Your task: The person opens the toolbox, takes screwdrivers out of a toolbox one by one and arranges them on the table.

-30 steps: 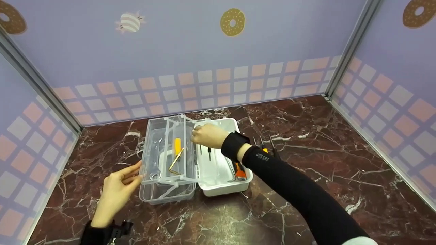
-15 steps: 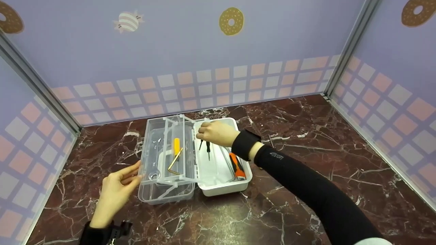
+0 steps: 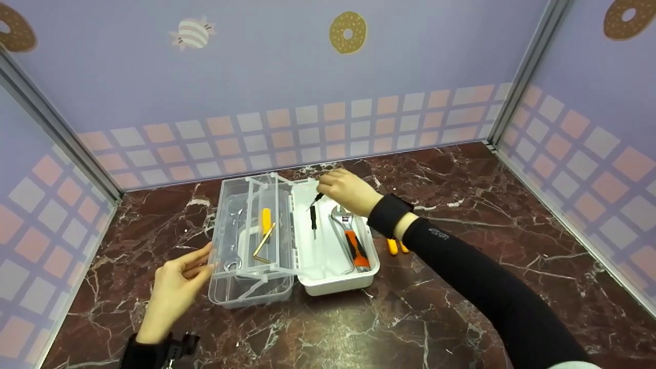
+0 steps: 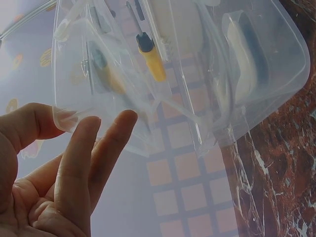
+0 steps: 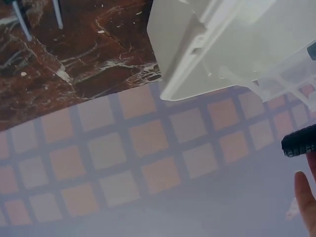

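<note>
An open toolbox has a white base (image 3: 335, 287) at right and a clear lid with fold-out trays (image 3: 287, 241) at left. My left hand (image 3: 177, 287) pinches the near-left tray edge; in the left wrist view its fingertips (image 4: 129, 117) are at the clear plastic corner. Above the base's far end, my right hand (image 3: 348, 192) holds a small screwdriver by its black handle (image 5: 298, 142), tip pointing down and left. Below lie a second small black screwdriver (image 3: 313, 218) and an adjustable wrench (image 3: 357, 248) with an orange-and-black handle.
The clear tray holds a yellow-handled screwdriver (image 3: 266, 220), a gold hex key (image 3: 264, 246) and a silver wrench (image 3: 233, 262). Yellow handles (image 3: 392, 247) show on the marble table right of the box, partly under the right forearm. A patterned wall (image 3: 287, 138) stands close behind.
My right hand has moved right, from the clear tray to over the white base, with the small screwdriver in its fingers. The adjustable wrench is uncovered. My left hand stays at the tray edge.
</note>
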Available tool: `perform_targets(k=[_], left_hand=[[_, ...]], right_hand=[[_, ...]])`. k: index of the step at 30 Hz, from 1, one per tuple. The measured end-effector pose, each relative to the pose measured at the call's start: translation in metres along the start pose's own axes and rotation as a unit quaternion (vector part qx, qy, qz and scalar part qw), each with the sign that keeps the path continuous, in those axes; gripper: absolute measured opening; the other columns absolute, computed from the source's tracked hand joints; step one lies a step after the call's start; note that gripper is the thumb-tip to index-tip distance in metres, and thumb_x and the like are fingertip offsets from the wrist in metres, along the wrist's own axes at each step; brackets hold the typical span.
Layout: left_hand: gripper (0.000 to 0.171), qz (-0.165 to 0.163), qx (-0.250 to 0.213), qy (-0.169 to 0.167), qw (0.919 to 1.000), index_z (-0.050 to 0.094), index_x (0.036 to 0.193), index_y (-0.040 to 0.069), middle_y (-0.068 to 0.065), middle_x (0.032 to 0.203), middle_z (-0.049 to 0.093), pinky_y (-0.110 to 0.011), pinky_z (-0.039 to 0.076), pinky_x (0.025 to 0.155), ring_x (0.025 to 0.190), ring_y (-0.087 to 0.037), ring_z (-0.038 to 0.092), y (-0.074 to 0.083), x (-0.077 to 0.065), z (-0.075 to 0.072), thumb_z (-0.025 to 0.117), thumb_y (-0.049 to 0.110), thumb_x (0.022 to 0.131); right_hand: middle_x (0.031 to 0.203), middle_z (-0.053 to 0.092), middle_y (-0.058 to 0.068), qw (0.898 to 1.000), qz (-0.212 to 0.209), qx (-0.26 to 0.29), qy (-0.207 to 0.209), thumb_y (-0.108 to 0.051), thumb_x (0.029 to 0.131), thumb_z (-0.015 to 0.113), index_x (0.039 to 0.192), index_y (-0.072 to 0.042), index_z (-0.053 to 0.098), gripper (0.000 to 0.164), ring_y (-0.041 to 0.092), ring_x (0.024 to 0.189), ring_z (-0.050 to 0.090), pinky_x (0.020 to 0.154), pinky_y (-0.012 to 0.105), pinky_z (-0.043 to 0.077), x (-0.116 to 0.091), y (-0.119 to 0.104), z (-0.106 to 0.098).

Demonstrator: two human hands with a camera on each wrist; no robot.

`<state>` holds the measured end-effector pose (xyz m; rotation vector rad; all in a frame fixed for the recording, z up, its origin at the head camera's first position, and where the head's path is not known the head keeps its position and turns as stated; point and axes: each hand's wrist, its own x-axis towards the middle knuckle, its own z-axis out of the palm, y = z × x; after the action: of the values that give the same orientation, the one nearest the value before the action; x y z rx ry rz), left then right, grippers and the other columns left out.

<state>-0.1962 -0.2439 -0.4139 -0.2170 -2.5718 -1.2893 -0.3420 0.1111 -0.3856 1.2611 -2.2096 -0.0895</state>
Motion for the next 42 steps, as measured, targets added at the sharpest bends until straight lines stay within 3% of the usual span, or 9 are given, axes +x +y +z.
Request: perform_targets(k=[5,7,12,18,20,23,29,33,42], left_hand=[[0.038,-0.004,0.001,-0.002,1.0,0.065,0.125,-0.004,-0.02,0.125,0.065,-0.002,0.051,0.075,0.102,-0.029,0.071,0.001,-0.001,-0.001,0.071,0.002,0.089],[0.038,-0.007,0.004,-0.002,1.0,0.065,0.126,-0.002,-0.019,0.125,0.066,-0.003,0.052,0.075,0.101,-0.024,0.071,0.001,-0.001,-0.001,0.071,0.002,0.088],[0.039,-0.014,0.002,-0.009,0.9999,0.064,0.127,-0.002,-0.02,0.125,0.066,-0.007,0.055,0.075,0.097,-0.015,0.073,0.002,0.0,-0.001,0.071,0.002,0.088],[0.04,-0.011,0.004,-0.006,0.9999,0.064,0.127,-0.003,-0.021,0.124,0.066,-0.006,0.054,0.076,0.102,-0.033,0.07,0.001,0.0,0.0,0.071,0.001,0.088],[0.039,-0.009,0.004,-0.002,1.0,0.064,0.126,-0.004,-0.021,0.124,0.066,-0.006,0.054,0.076,0.102,-0.027,0.071,0.001,0.0,0.0,0.071,0.0,0.088],[0.039,-0.005,-0.005,0.0,1.0,0.064,0.126,-0.004,-0.021,0.125,0.065,-0.005,0.053,0.076,0.102,-0.027,0.072,0.001,0.0,0.0,0.07,-0.001,0.088],[0.039,-0.008,-0.001,0.0,1.0,0.064,0.126,-0.003,-0.022,0.124,0.065,-0.003,0.052,0.074,0.102,-0.032,0.071,0.001,0.0,0.001,0.071,0.0,0.088],[0.039,-0.01,0.001,-0.001,1.0,0.064,0.127,-0.002,-0.023,0.122,0.066,-0.002,0.051,0.072,0.1,-0.032,0.071,0.002,-0.001,0.0,0.07,0.001,0.089],[0.039,-0.018,0.0,-0.002,0.9998,0.064,0.127,-0.003,-0.019,0.125,0.065,-0.003,0.052,0.074,0.1,-0.027,0.072,0.001,0.001,0.001,0.069,-0.001,0.088]], right_hand=[[0.096,0.07,0.011,0.996,0.053,0.056,0.034,-0.001,0.089,0.066,0.092,-0.001,0.071,0.006,0.025,0.089,0.067,0.086,0.032,0.059,-0.012,0.006,0.002],[0.094,0.07,0.012,0.993,0.077,0.083,0.042,-0.003,0.089,0.068,0.091,0.0,0.071,0.005,0.025,0.088,0.067,0.084,0.031,0.06,-0.019,0.007,0.002],[0.092,0.07,0.013,0.979,0.139,0.137,0.059,-0.001,0.085,0.073,0.093,0.002,0.072,0.009,0.028,0.088,0.067,0.083,0.035,0.061,-0.037,0.008,-0.001],[0.092,0.07,0.014,0.962,0.204,0.165,0.074,0.001,0.081,0.076,0.093,0.002,0.072,0.012,0.03,0.087,0.068,0.082,0.039,0.06,-0.057,0.011,-0.003],[0.091,0.069,0.014,0.956,0.223,0.171,0.081,0.001,0.081,0.077,0.092,0.001,0.072,0.013,0.03,0.086,0.068,0.081,0.039,0.06,-0.064,0.012,-0.004],[0.091,0.069,0.014,0.945,0.257,0.181,0.087,0.0,0.081,0.078,0.093,0.0,0.071,0.013,0.031,0.085,0.068,0.08,0.04,0.06,-0.075,0.014,-0.005],[0.092,0.069,0.017,0.919,0.332,0.196,0.08,-0.004,0.083,0.077,0.093,0.002,0.069,0.015,0.032,0.082,0.069,0.077,0.042,0.061,-0.097,0.019,-0.008],[0.09,0.07,0.02,0.908,0.364,0.194,0.073,-0.006,0.083,0.078,0.094,0.004,0.07,0.017,0.033,0.08,0.068,0.075,0.044,0.059,-0.111,0.02,-0.01],[0.082,0.072,0.022,0.872,0.446,0.201,0.016,-0.008,0.081,0.079,0.089,0.008,0.072,0.02,0.033,0.071,0.067,0.071,0.047,0.058,-0.142,0.026,-0.016]])
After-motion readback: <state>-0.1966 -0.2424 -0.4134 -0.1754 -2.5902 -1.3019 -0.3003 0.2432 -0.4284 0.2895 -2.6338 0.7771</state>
